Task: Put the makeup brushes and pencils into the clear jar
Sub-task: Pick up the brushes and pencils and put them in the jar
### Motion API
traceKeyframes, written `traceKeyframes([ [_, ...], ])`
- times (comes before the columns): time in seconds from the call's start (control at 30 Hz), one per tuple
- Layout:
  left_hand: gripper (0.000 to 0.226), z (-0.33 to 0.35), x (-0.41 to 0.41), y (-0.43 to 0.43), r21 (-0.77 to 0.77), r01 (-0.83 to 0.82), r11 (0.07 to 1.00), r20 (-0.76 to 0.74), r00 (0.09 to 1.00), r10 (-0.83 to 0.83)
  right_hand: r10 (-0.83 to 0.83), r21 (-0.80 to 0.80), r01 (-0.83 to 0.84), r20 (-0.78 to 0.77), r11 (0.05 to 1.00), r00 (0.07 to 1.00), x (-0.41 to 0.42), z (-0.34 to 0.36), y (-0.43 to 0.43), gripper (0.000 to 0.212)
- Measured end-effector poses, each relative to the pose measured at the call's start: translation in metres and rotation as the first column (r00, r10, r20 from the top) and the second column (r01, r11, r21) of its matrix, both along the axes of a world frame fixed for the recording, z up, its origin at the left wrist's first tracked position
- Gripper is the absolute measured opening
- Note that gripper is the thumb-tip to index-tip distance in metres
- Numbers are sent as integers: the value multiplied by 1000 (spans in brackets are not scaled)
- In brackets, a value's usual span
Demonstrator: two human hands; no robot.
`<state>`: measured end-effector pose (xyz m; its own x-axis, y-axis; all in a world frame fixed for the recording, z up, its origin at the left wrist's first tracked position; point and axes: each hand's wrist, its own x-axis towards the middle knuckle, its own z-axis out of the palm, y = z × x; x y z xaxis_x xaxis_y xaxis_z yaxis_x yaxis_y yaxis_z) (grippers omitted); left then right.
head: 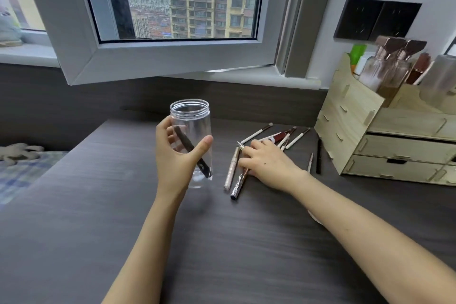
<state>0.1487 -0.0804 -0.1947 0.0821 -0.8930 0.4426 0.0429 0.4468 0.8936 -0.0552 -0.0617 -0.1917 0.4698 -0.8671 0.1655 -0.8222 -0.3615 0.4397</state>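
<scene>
Partly hiding the clear jar (191, 131), the left hand (176, 158) clasps it; right hand (267, 164) grip over the pencils (238, 181) is unclear.

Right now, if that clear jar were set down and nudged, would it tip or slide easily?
Probably tips fairly easily: the jar is tall and narrow, and holds only one dark pencil leaning inside. It looks like thin clear plastic, so likely light and inclined to slide on the smooth table. The left hand wraps it easily, suggesting little weight.

One head-worn view — looking forward and down, close over the desk (74, 229) toward the window (172, 2).
</scene>
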Motion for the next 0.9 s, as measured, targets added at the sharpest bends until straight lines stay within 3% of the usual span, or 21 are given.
traceKeyframes([
  [0.1, 73, -5, -3, -3, 44, 6, 999, 60, 998, -9, 153, -16, -155, -92, 988, 984, 0, 2, -2, 12],
  [0.23, 74, -11, -2, -6, 73, 36, 997, 89, 995, -43, 193, 48, -189, -94, 981, 977, -7, 4, 4, 24],
  [0.33, 73, -12, -1, -7, 70, 74, 995, 89, 993, -80, 140, 28, -148, 184, 989, 973, -28, 10, 13, 21],
  [0.43, 72, -14, 0, -7, 54, 127, 990, 100, 986, -132, 122, -122, -63, 563, 990, 818, -40, 45, 35, 18],
  [0.5, 73, -14, -1, -6, 37, 158, 987, 121, 979, -161, 164, -257, 12, 650, 966, 742, -35, 76, 45, 24],
  [0.6, 75, -14, -1, -4, 24, 191, 981, 141, 971, -193, 154, -291, 48, 633, 956, 759, -12, 113, 46, 29],
  [0.7, 74, -11, -3, 0, -19, 216, 976, 182, 961, -209, 93, -149, -11, 561, 989, 823, 16, 126, 33, 25],
  [0.8, 75, -12, -8, 2, -104, 230, 968, 286, 939, -193, 19, 61, -68, 591, 996, 807, 42, 124, 25, 23],
  [0.9, 75, -13, -9, 1, -171, 227, 959, 362, 919, -153, 2, 123, -99, 618, 987, 786, 55, 115, 24, 18],
])
